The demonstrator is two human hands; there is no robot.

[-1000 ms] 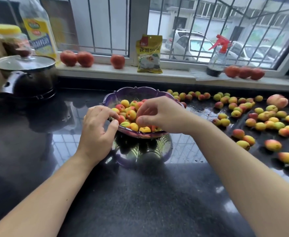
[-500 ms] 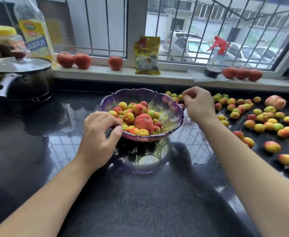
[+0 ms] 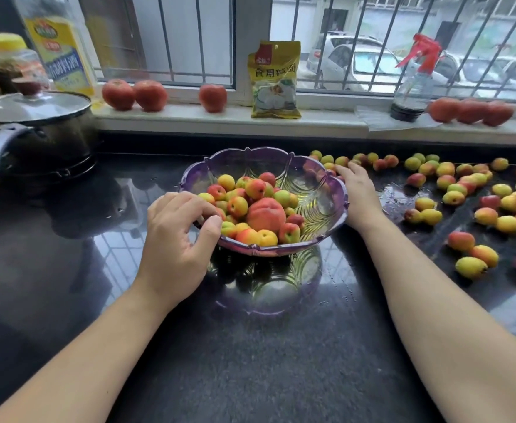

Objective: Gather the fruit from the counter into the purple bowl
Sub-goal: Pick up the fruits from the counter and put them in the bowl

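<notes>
Two bare forearms reach in over the dark, glossy surface (image 3: 250, 377). The left hand (image 3: 177, 239) has its grip closed on the near-left rim of the purple bowl (image 3: 326, 206), thumb outside and fingers curled over the edge. The bowl, translucent and scalloped, stands mid-surface, about half full of small yellow-red fruit around one larger peach (image 3: 264, 215). The right hand (image 3: 359, 193) lies flat beside the bowl's right rim, grip loose and empty, fingertips among loose fruit (image 3: 461, 221) scattered rightward. Behind, a lidded pot (image 3: 34, 129) sits left; tomatoes (image 3: 134, 94), a yellow packet (image 3: 275, 80) and a spray bottle (image 3: 412, 83) line the barred window's sill.
</notes>
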